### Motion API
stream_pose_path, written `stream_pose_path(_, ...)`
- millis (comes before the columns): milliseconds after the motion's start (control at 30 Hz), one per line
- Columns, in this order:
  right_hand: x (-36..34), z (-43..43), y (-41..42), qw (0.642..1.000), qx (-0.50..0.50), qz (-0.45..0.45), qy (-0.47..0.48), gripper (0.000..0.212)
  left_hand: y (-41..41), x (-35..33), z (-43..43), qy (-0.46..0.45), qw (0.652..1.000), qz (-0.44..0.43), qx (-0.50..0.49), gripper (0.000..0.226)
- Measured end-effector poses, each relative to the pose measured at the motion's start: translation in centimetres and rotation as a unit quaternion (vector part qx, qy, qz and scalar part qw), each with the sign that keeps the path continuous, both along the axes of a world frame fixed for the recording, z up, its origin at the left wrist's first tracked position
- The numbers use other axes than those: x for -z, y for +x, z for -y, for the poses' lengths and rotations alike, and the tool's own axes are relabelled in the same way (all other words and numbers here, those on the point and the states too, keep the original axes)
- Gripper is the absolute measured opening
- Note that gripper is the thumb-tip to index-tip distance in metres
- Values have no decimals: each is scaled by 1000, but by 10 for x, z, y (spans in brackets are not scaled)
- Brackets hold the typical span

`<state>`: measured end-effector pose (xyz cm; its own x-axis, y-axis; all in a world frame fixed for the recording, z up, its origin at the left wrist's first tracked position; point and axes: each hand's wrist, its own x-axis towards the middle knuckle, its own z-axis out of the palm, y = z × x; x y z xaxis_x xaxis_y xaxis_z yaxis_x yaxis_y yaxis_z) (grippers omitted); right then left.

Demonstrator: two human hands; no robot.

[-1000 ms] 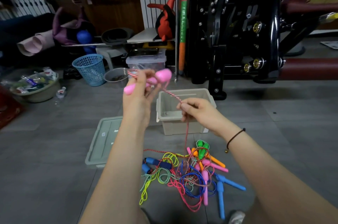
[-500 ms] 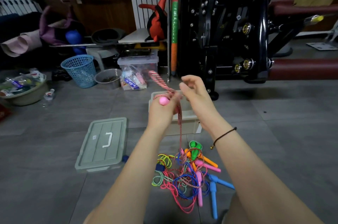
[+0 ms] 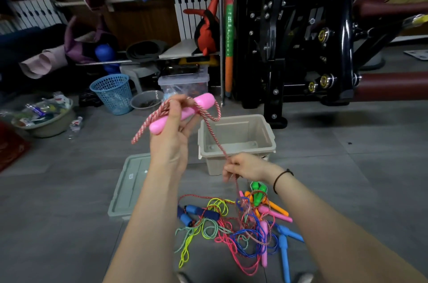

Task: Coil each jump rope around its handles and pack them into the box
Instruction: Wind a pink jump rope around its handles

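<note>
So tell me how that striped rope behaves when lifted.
Probably floppy: the rope droops in loops from the left hand. Likely light, since the right hand pinches it. It may snag, as its tail runs into the pile.

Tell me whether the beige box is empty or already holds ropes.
Empty: the beige box shows bare inner walls and bottom, no rope inside. The loose ropes lie tangled outside it.
</note>
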<state>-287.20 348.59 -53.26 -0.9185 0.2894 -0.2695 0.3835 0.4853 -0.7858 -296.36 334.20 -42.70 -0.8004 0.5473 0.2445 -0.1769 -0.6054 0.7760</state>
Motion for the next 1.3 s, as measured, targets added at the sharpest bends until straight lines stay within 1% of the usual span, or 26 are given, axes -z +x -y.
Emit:
stream_pose_path(33,-5,-1,-2,999,41,-26,0,24,-4,1,3,-7,1000,8,-4,14)
stream_pose_path(67,-11,-1,-4,994,94,-64,-3,24,-7,4,5,-40,999,10,-13,12)
stream_pose_path(100,-18,-2,-7,982,148,-113,-18,23,-12,9,4,-116,993,-5,-24,9)
stream_pose_path(133,-28,-1,-9,965,196,-168,-43,21,-16,17,1,-224,973,-38,-30,8)
stream_pose_path(200,-53,4,-11,925,250,-267,-104,18,-19,38,-6,-429,894,-127,6,21)
stream_pose_path(233,-68,9,-11,909,249,-306,-133,19,-17,48,-11,-486,857,-165,48,26)
stream_pose_path(267,-81,15,-10,897,234,-339,-158,19,-12,54,-17,-513,830,-196,92,30)
stream_pose_path(300,-92,22,-9,891,213,-361,-174,20,-4,58,-22,-518,817,-216,133,34)
stream_pose_path(333,-100,29,-8,891,193,-370,-180,21,3,59,-27,-509,816,-221,162,35)
stream_pose_path(367,-103,34,-7,894,178,-370,-180,21,9,59,-34,-493,824,-221,170,28)
stream_pose_path(433,-103,41,-5,903,166,-351,-182,20,16,56,-44,-471,848,-207,130,12)
stream_pose_path(500,-99,40,0,903,161,-356,-182,20,17,54,-50,-441,878,-173,72,16)
stream_pose_path(567,-94,31,7,908,159,-369,-120,36,16,50,-51,-382,913,-138,45,18)
stream_pose_path(600,-88,25,9,916,170,-355,-79,49,16,47,-50,-353,927,-118,38,18)
stream_pose_path(667,-74,13,11,938,198,-282,-29,69,13,38,-50,-299,951,-75,20,22)
stream_pose_path(767,-49,6,9,972,142,-174,-68,80,10,30,-48,-233,971,-59,9,24)
stream_pose_path(833,-35,3,6,981,103,-146,-74,82,11,25,-45,-206,976,-65,5,20)
stream_pose_path(867,-30,2,5,981,104,-138,-84,83,12,21,-43,-189,980,-68,3,20)
stream_pose_path(933,-19,0,3,980,122,-110,-112,78,15,12,-41,-137,988,-69,-2,23)
stream_pose_path(967,-13,-1,0,983,118,-88,-107,70,15,8,-40,-106,992,-70,-3,23)
stream_pose_path(1033,-9,-3,-3,994,94,-31,-37,40,14,3,-34,-50,996,-76,1,23)
stream_pose_path(1067,-7,-3,-4,996,89,-15,-4,35,11,3,-31,-25,997,-78,6,25)
stream_pose_path(1133,-6,-5,-6,995,99,-15,21,39,4,2,-24,16,998,-64,13,27)
stream_pose_path(1167,-9,-6,-6,993,115,-23,25,40,1,2,-21,24,999,-47,13,25)
stream_pose_path(1233,-18,-7,-6,986,155,-50,46,38,-5,1,-13,-1,1000,-29,-3,18)
stream_pose_path(1300,-26,-11,-7,967,201,-88,125,39,-11,6,-8,-87,996,-34,-11,17)
